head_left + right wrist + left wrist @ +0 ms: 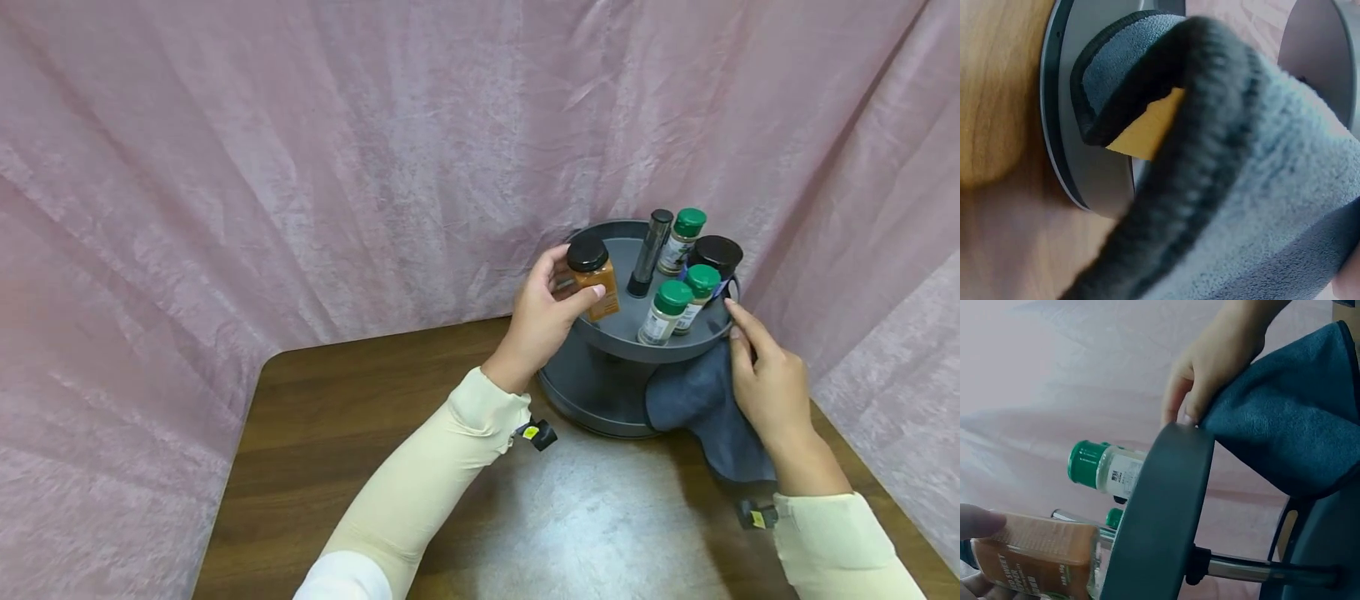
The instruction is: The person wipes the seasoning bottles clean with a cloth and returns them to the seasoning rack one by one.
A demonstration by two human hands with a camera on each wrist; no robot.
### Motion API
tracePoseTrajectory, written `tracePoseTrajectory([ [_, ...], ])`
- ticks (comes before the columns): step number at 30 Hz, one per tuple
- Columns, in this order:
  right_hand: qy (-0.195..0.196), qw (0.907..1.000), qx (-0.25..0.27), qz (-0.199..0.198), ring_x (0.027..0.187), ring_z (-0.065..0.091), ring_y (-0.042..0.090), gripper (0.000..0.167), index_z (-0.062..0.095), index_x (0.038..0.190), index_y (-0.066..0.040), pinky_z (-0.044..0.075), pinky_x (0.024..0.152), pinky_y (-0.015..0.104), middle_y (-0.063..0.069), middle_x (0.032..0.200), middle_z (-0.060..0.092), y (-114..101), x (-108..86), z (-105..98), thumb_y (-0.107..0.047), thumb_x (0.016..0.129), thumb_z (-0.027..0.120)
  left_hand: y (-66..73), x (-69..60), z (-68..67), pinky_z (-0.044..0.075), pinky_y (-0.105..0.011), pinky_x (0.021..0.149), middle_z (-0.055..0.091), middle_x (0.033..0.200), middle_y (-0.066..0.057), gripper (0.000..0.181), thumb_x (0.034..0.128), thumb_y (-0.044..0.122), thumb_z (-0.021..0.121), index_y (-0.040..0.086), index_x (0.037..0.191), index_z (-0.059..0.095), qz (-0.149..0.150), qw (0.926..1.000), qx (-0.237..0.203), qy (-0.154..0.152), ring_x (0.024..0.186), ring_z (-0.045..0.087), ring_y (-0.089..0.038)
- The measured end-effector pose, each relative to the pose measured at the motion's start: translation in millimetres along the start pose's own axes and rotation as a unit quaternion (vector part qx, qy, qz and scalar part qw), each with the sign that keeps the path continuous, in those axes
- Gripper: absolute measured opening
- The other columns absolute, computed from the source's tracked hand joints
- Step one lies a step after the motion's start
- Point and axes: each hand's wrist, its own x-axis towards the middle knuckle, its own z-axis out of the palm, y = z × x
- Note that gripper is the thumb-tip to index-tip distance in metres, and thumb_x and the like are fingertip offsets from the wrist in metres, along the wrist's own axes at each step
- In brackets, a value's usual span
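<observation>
My left hand (542, 318) holds a spice jar (602, 293) with orange-brown contents and a black lid, between thumb and fingers. The jar is at the left side of the upper tray (624, 250) of a grey two-tier stand; in the left wrist view its base (1092, 562) is close to the tray, though contact is unclear. At the tray's right rim, my right hand (776, 387) touches the edge with thumb and forefinger. From that hand hangs a blue-grey cloth (723, 421), which fills much of the right wrist view; its other fingers are largely hidden.
Three green-capped spice jars (660, 317), a slim dark grinder-like tube (649, 254) and a wide black-lidded jar (717, 252) stand on the upper tray. Below is the lower tray (581, 400), on a wooden table (337, 417). Pink curtains (412, 167) hang behind and at the right.
</observation>
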Motion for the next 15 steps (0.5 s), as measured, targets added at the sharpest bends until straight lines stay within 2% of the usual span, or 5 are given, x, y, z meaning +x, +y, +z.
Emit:
tracePoseTrajectory([
  [3,-0.002,1.0,-0.005,-0.007,0.043,0.035,0.024,0.042,0.059,0.143,-0.024,0.035,0.051,0.048,0.033,0.091,0.069,-1.0,-1.9,0.3,-0.012,0.102,0.056,-3.1,4.1,3.0,0.048,-0.036,0.109,0.061,0.132,-0.012,0.059,0.09,0.006,0.074,0.008,0.144,0.048,-0.02,0.9997,0.016,0.001,0.123,0.058,-0.018],
  [6,-0.004,0.9999,-0.006,-0.008,0.043,0.029,0.014,0.042,0.059,0.143,-0.026,0.031,0.05,0.041,0.031,0.1,0.071,-3.3,-5.0,0.2,-0.013,0.102,0.057,-7.3,7.2,5.6,0.047,-0.037,0.11,0.061,0.133,-0.011,0.061,0.0902,0.008,0.075,0.008,0.145,0.047,-0.027,0.9986,0.045,-0.004,0.125,0.058,-0.019],
  [9,-0.005,0.9999,-0.001,-0.01,0.042,0.024,0.006,0.042,0.059,0.142,-0.027,0.028,0.048,0.032,0.029,0.083,0.069,-6.6,-9.1,0.4,-0.014,0.103,0.057,-12.0,11.0,8.5,0.047,-0.033,0.11,0.062,0.132,-0.01,0.062,0.0904,0.011,0.075,0.009,0.145,0.047,-0.024,0.9961,0.084,-0.016,0.124,0.059,-0.018],
  [12,-0.007,1.0,0.001,-0.006,0.041,0.017,0.0,0.041,0.059,0.142,-0.028,0.021,0.046,0.027,0.02,0.06,0.056,-10.7,-13.9,0.8,-0.016,0.104,0.056,-16.1,15.9,11.2,0.048,-0.029,0.109,0.063,0.129,-0.008,0.06,0.0913,0.013,0.075,0.009,0.144,0.048,-0.017,0.9923,0.118,-0.032,0.121,0.06,-0.016],
  [15,-0.01,0.9999,0.007,-0.001,0.044,0.02,0.001,0.04,0.059,0.143,-0.027,0.02,0.046,0.025,0.019,0.067,0.062,-16.6,-20.8,-0.2,-0.016,0.104,0.056,-18.0,18.9,13.4,0.049,-0.026,0.106,0.063,0.127,-0.006,0.059,0.0914,0.015,0.075,0.011,0.144,0.048,-0.018,0.9882,0.147,-0.04,0.118,0.06,-0.015],
])
